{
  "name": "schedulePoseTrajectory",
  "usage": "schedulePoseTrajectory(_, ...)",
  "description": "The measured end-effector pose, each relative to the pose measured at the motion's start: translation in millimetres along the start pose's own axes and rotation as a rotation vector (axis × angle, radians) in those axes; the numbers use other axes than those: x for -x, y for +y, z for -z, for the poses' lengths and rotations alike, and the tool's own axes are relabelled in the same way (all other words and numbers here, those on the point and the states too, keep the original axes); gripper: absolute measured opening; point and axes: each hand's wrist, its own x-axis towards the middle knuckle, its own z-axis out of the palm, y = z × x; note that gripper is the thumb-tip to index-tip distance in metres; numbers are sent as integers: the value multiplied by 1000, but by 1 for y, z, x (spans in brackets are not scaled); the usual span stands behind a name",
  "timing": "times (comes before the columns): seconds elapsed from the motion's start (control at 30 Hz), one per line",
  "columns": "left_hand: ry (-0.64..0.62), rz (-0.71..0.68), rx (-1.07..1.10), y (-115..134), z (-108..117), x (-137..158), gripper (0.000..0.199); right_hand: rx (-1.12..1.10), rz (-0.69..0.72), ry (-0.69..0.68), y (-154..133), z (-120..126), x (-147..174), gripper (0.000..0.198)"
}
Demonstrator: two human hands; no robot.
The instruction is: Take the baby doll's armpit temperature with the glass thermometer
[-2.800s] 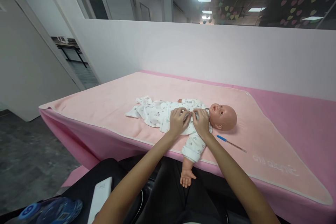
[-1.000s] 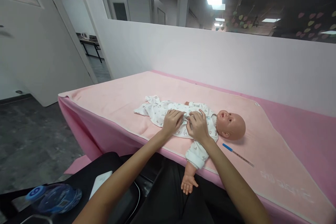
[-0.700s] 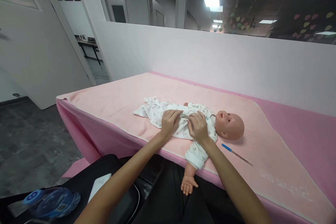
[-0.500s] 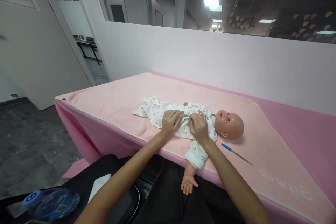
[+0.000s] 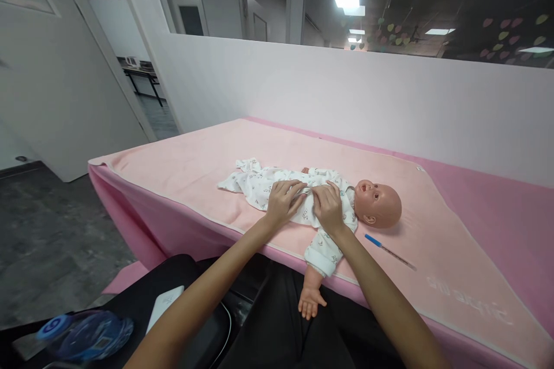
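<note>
A baby doll (image 5: pixel 381 206) lies face up on the pink towel, its head to the right. It wears a white printed romper (image 5: pixel 255 187). My left hand (image 5: pixel 283 202) rests over the doll's belly, with fingertips pinching the romper's front. Close beside it, on the chest, my right hand (image 5: pixel 328 204) grips the same cloth with bent fingers. The fingertips of both hands nearly meet, and whatever small fastening lies between them is hidden. One doll arm (image 5: pixel 311 294) hangs over the table's front edge, its palm showing.
A slim clear stick with a blue end (image 5: pixel 389 251) lies near the doll's head. The pink towel (image 5: pixel 173 155) covers much of the table. At the lower left, a black chair (image 5: pixel 190 311) bears a water bottle (image 5: pixel 86 334) and a white flat object (image 5: pixel 162 305). A white wall (image 5: pixel 346 98) stands behind.
My left fingers have shifted slightly right toward my right hand, and the gap between the fingertips has narrowed. The doll stays in place.
</note>
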Motion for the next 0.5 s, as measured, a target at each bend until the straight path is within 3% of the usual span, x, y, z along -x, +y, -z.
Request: schedulePoseTrajectory(0.5,-25,-16,-4,0,-2,1,7,53,2,-121,1,-1,-2,14)
